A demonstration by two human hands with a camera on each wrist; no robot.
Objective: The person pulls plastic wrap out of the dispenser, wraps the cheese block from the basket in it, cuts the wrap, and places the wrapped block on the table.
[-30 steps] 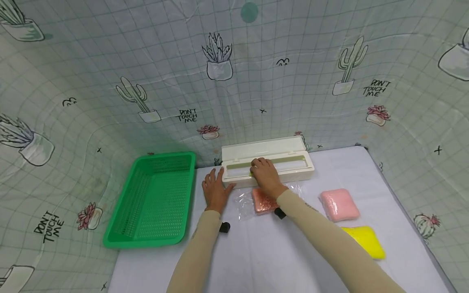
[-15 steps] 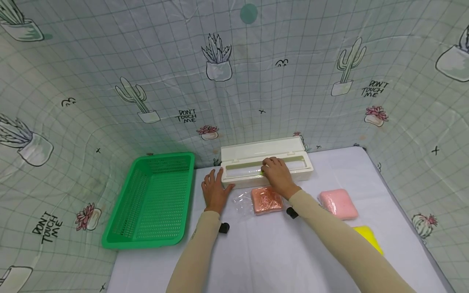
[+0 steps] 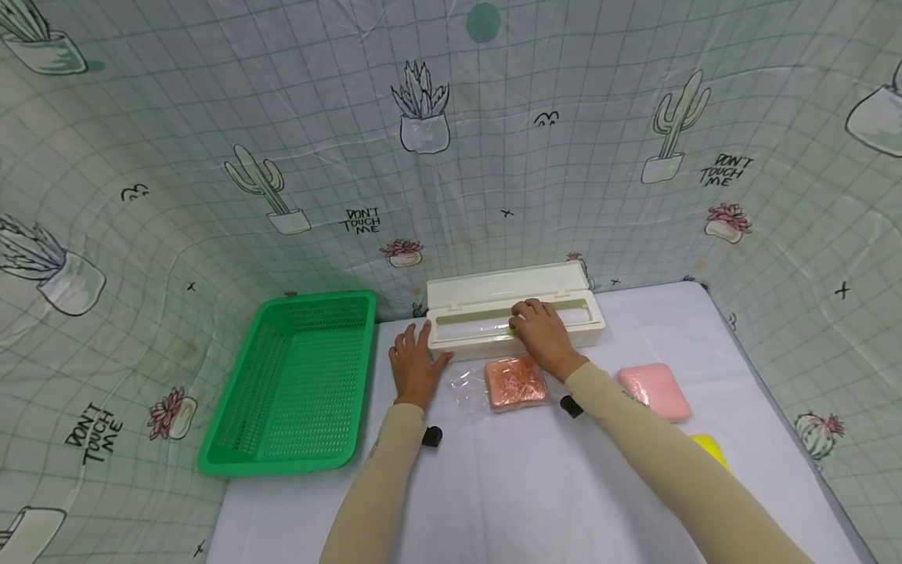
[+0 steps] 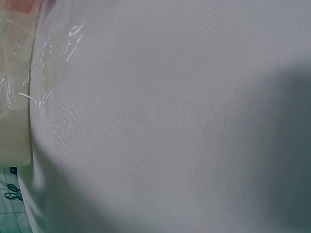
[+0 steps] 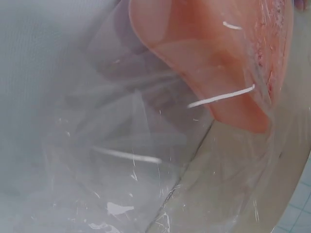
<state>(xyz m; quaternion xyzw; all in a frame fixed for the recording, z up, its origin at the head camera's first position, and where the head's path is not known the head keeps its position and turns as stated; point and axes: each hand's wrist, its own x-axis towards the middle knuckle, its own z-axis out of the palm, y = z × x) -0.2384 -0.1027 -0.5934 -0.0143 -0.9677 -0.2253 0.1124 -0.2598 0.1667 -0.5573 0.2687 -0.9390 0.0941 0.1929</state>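
A white cling film dispenser [image 3: 461,349] stands at the back of the table, lid raised, with a roll [image 3: 472,327] inside. My left hand [image 3: 414,366] braces its left end, fingers spread and thumb at the front. My right hand [image 3: 546,337] pinches a small green slide cutter [image 3: 510,330] along the front of the opening; the fingers mostly cover it. In front lies an orange tray [image 3: 517,384] under loose clear film [image 3: 468,390]. Close up in the right wrist view, the film spreads past the tray [image 5: 194,63], which holds pinkish-red contents. Neither hand shows clearly in the wrist views.
To the left stands a green plastic basket [image 3: 310,384]. A pink wrapped block [image 3: 655,390] and a yellow one [image 3: 710,448], partly behind the right sleeve, lie on the right. Printed cloth [image 3: 479,157] hangs behind and around the white-covered table [image 3: 493,501].
My right hand has slid rightward along the dispenser with the green slide cutter, slowing toward the end. More of the orange tray shows now. The left hand keeps its place.
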